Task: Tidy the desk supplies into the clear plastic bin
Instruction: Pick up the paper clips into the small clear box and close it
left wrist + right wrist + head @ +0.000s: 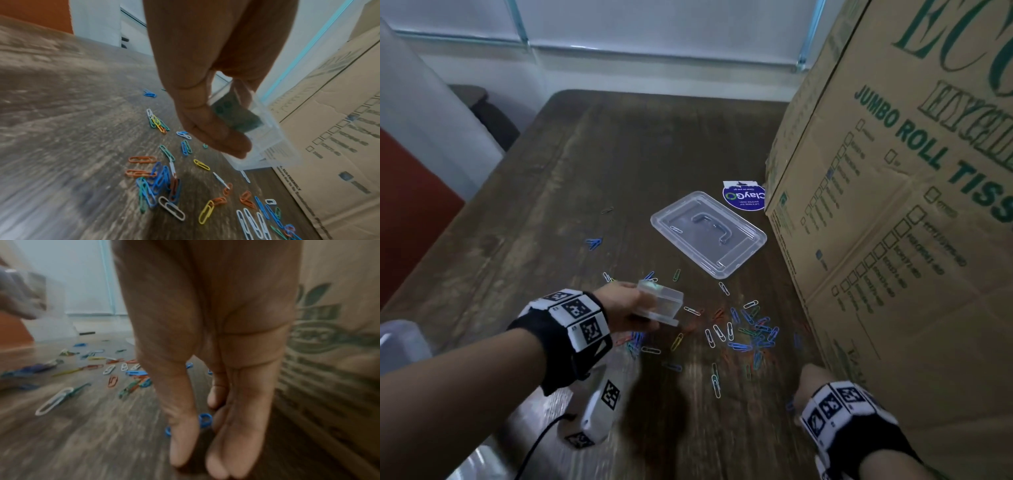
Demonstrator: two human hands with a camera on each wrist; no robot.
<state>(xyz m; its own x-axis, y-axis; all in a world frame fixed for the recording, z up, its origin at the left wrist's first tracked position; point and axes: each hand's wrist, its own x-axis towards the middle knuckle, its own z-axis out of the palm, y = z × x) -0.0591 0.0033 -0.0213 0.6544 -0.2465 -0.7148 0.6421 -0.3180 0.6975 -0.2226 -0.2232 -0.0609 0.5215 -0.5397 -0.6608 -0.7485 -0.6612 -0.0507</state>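
Note:
My left hand [643, 303] grips a small clear plastic bin [662, 301] and holds it tilted just above the dark wooden table [585, 164]. In the left wrist view my thumb lies across the bin [269, 133], which shows a green label through its wall. The bin's clear lid [709, 233] lies flat farther back. Several coloured paper clips [750, 332] are scattered between my hands. My right hand [812, 378] reaches down near the box, fingers straight [236, 443]. A blue paper clip [205, 417] lies on the table between thumb and fingers, not held.
A tall cardboard box [893, 240] walls off the right side of the table, close to my right hand. A round blue sticker [743, 198] lies behind the lid. A white tagged device with a cable [602, 404] lies under my left wrist. The table's left edge [465, 212] drops off.

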